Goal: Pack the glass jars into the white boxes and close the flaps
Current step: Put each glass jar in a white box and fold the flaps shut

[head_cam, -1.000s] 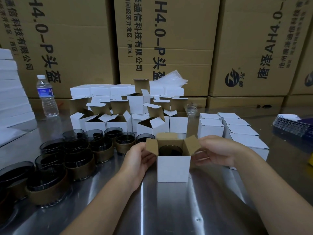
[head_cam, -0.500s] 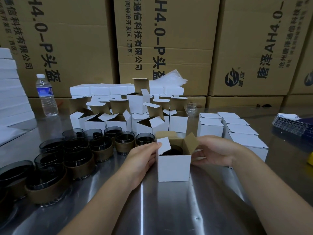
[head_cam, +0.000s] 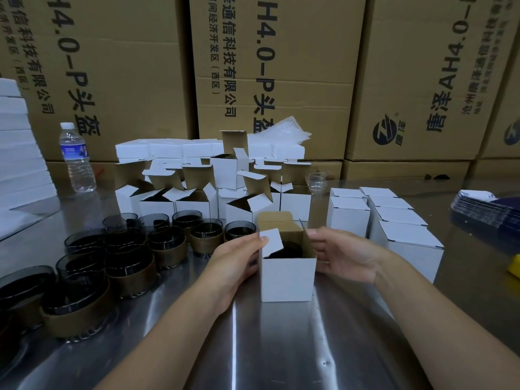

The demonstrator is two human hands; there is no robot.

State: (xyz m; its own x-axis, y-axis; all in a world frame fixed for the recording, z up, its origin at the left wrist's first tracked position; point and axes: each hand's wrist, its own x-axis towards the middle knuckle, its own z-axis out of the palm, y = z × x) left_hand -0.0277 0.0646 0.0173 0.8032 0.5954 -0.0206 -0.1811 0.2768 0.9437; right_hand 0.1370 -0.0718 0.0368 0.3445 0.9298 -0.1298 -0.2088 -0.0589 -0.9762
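Note:
A small white box [head_cam: 287, 277] stands on the steel table in front of me with a dark glass jar [head_cam: 289, 249] inside. My left hand [head_cam: 236, 260] holds the box's left side, its thumb pressing the left side flap inward over the jar. On the other side my right hand [head_cam: 343, 254] grips the box, fingertips on the right flap, which stands nearly upright. The rear lid flap is still raised. Several dark glass jars [head_cam: 126, 263] with brown bands crowd the table at left. Open empty white boxes [head_cam: 197, 198] stand behind, closed white boxes [head_cam: 394, 223] at right.
A water bottle [head_cam: 76, 159] stands at the far left. Large cardboard cartons [head_cam: 270, 80] form a wall behind the table. A stack of flat dark cards [head_cam: 484, 212] lies at the right edge, and white stacked sheets [head_cam: 17, 153] at the left edge. A small clear glass [head_cam: 316, 182] sits behind the boxes.
The box's left side flap, spread outward a second ago, has been folded inward by my left thumb. The right flap has risen from slanting outward to nearly upright.

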